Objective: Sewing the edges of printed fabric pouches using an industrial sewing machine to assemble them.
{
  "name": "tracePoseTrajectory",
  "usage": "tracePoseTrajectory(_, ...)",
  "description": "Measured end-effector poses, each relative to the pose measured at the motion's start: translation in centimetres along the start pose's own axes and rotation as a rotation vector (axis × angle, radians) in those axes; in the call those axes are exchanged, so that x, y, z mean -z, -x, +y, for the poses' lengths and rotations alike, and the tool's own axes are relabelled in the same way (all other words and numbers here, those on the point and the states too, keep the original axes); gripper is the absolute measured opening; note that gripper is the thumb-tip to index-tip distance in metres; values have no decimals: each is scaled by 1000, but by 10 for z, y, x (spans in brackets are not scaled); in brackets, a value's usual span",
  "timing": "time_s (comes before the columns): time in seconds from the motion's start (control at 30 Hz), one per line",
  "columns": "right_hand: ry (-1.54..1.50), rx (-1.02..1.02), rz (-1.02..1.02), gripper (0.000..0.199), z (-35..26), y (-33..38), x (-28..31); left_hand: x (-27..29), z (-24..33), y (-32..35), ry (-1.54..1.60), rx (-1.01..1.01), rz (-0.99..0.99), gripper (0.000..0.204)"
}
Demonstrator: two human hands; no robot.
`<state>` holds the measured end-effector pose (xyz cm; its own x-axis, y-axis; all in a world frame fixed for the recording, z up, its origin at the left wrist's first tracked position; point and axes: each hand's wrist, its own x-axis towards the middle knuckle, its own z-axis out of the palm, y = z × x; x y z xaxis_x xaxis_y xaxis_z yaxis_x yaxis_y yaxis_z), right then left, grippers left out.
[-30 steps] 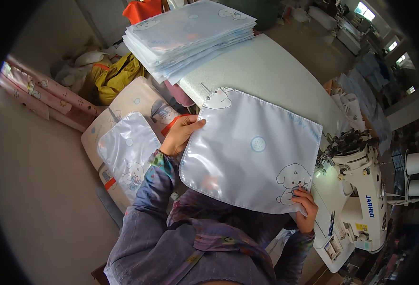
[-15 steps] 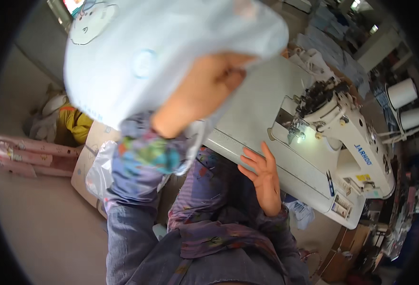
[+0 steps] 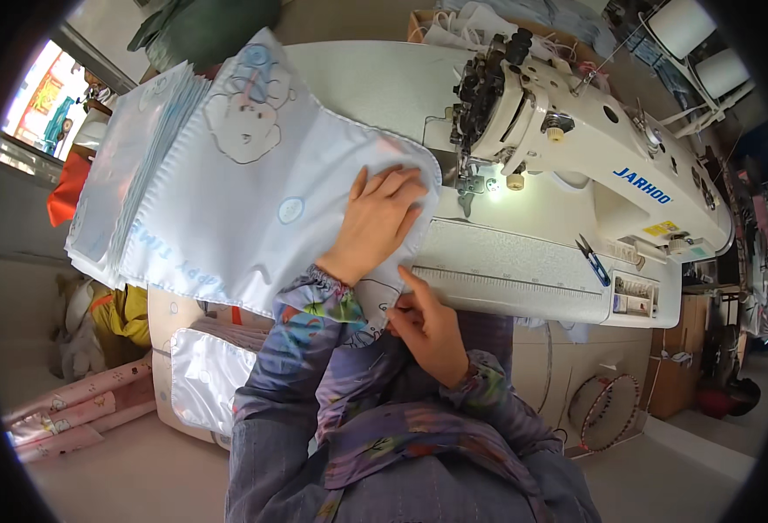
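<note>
Left hand point(image 3: 373, 222) lies open on the cloth point(image 3: 236, 205), right hand point(image 3: 432, 336) pinches its near edge; narrow gap before the machine point(image 3: 610, 166)

On your left: crumpled yellow fabric bundle point(image 3: 125, 319), pink printed cloth point(image 3: 89, 400), orange-red cloth point(image 3: 69, 186); ahead of you: large dark-green bundle point(image 3: 218, 33).
</note>
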<state>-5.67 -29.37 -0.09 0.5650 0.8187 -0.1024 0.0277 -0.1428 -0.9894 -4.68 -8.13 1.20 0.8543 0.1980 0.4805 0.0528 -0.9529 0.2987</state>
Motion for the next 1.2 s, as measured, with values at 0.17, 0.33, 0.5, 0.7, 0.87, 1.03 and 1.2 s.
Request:
tracePoseTrajectory(0.17, -178, -29, -7, 59, 13, 1, -11, -14, 5, 3, -52, 12, -119, 40)
tracePoseTrajectory(0.33, -198, -69, 9, 58, 7, 5, -7, -13, 11, 0, -112, 44, -127, 42)
tracePoseTrajectory(0.5, -185, -46, 53, 57, 7, 8, 3, -25, 19, -8, -120, 51, -80, 42)
tracePoseTrajectory(0.7, -201, -51, 94, 57, 4, 9, 18, -39, 25, -21, -92, 31, -47, 42)
tracePoseTrajectory(0.87, -155, -51, 102, 57, 2, 20, 28, -38, 40, -18, -81, 37, -84, 43)
tracePoseTrajectory(1.03, -154, -26, 140, 53, -3, 18, 33, -41, 44, -21, -93, 54, -67, 42)
tracePoseTrajectory(1.2, -141, 4, 153, 54, 7, 16, 36, -48, 42, -26, -132, 57, -56, 44)
